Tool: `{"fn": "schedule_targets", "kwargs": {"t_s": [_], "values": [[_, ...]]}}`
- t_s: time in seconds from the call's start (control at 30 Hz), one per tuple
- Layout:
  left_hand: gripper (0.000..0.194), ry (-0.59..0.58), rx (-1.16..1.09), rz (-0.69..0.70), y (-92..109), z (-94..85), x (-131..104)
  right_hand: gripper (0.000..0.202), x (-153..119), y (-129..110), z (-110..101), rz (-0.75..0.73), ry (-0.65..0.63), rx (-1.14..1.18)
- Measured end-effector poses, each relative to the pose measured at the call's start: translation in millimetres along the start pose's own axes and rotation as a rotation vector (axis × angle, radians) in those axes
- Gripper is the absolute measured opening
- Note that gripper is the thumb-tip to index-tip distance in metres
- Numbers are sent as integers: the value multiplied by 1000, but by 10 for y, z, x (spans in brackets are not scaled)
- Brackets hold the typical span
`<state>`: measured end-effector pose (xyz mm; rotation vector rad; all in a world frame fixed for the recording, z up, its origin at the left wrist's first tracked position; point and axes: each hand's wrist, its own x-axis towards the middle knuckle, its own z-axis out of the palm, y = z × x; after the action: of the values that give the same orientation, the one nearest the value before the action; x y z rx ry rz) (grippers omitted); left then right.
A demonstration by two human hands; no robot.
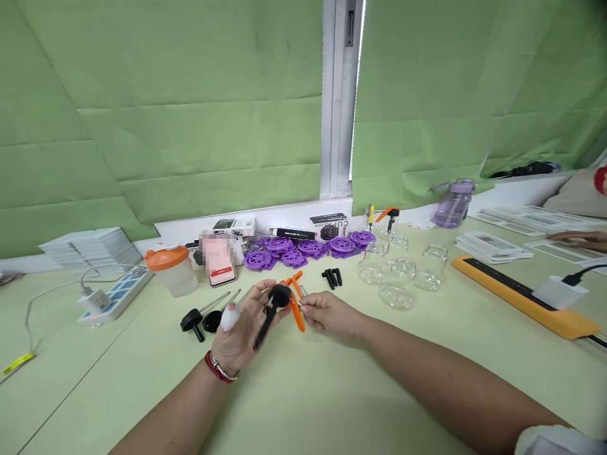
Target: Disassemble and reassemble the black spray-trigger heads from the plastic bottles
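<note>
My left hand (241, 338), palm turned up with a white wrap on one digit, is closed around a black part with a round head (279, 295) and a flat arm. Between the hands is an orange bladed plastic piece (297, 316), tilted and touching or close to the black part. My right hand (329, 313) pinches a thin metal rod (302, 292) beside the orange piece; how these parts join is hidden by fingers. Left of my left hand, black round-headed parts with metal rods (192, 321) lie on the table. Small black handles (332, 277) lie beyond my right hand.
Purple wheel-shaped parts (294, 258) line the back. Clear glass jars (396, 296) stand right of centre. An orange-lidded cup (176, 272), a phone (222, 273) and a white power strip (116, 296) are left. An orange power strip (521, 297) and another person's hand (581, 239) are right.
</note>
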<state>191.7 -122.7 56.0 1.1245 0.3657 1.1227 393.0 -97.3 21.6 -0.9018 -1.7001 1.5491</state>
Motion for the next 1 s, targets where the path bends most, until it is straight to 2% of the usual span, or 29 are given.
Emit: {"fn": "schedule_targets", "kwargs": {"t_s": [0.07, 0.13, 0.2, 0.3, 0.37, 0.47, 0.57, 0.7, 0.77, 0.87, 1.0], "values": [[58, 27, 234, -62, 21, -56, 5, 30, 29, 14, -88, -29, 66, -159], [45, 11, 568, -125, 15, -101, 1, 26, 33, 23, -134, -31, 72, -297], [41, -76, 902, -151, -10, -119, -14, 25, 16, 28, -127, -33, 55, -395], [34, -178, 1288, -91, -39, -108, -39, 25, -11, 32, -66, -78, 46, -477], [32, -134, 1482, -29, -33, -115, -38, 24, -8, 43, -43, -119, 134, -487], [33, 51, 1723, 45, -2, -201, 11, 38, 34, 86, -79, -154, 343, -496], [36, 251, 1932, 71, 27, -342, 96, 45, 73, 141, -145, -112, 386, -475], [36, 472, 2112, -29, 31, -445, 184, 38, 69, 179, -150, -73, 338, -471], [32, 503, 2174, -96, 13, -443, 204, 37, 56, 183, -125, -60, 316, -479], [30, 479, 2230, -176, -34, -425, 215, 37, 45, 185, -99, -53, 295, -483], [37, 465, 2239, -253, -103, -441, 219, 36, 46, 186, -97, -50, 297, -487]]}}
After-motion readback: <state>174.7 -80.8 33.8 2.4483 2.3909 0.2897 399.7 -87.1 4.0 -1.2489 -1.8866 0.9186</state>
